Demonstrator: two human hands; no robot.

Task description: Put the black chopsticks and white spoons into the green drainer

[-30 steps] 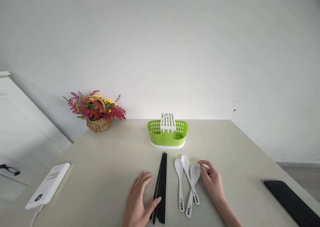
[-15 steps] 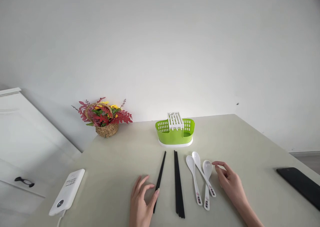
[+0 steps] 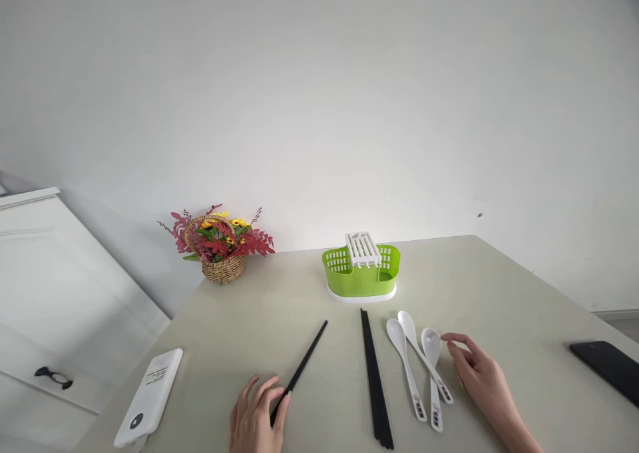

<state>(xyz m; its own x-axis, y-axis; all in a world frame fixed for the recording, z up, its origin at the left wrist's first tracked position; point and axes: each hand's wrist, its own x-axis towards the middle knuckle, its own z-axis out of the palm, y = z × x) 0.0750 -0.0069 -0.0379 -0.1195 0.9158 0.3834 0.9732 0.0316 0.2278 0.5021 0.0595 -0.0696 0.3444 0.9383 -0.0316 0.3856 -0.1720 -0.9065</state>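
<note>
Black chopsticks are pinched near their lower end by my left hand; their tips slant away to the right. I cannot tell how many are in the grip. Further right lies a bundle of several more black chopsticks. Three white spoons rest beside it: a left spoon, a middle spoon and a right spoon. The middle spoon's handle crosses over the right one. My right hand holds nothing; its index fingertip is at the right spoon's bowl, perhaps touching it.
A green basket with a white slatted rack stands near the wall. Left of it is a wicker basket of flowers. A white device lies at the left, a black phone at the right. A white cabinet stands beyond.
My left hand has closed on the chopsticks and swung their lower end leftward, away from the bundle. My right hand stays by the right spoon. The view has shifted slightly.
</note>
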